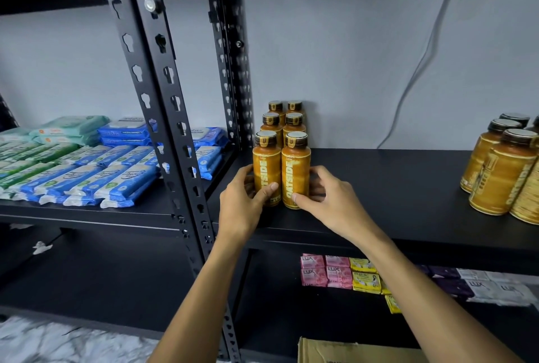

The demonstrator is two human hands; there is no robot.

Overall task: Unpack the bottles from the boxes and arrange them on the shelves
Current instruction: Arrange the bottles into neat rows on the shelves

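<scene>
Several orange Oatside bottles with dark caps stand in two rows at the left end of the black shelf (393, 187), running back to the wall. My left hand (243, 202) wraps the front left bottle (266, 167), thumb across its label. My right hand (329, 196) holds the front right bottle (295, 170) from its right side, thumb on the label's lower part. Both front bottles stand upright on the shelf and touch each other. A second group of the same bottles (501, 170) stands at the shelf's right end.
A black slotted upright (163, 100) divides this shelf from the left unit, which holds blue and green wipe packs (96, 170). The shelf below carries pink, yellow and purple soap packs (338, 272). A cardboard box (350, 351) sits at the bottom edge. A cable (423, 56) hangs down the wall.
</scene>
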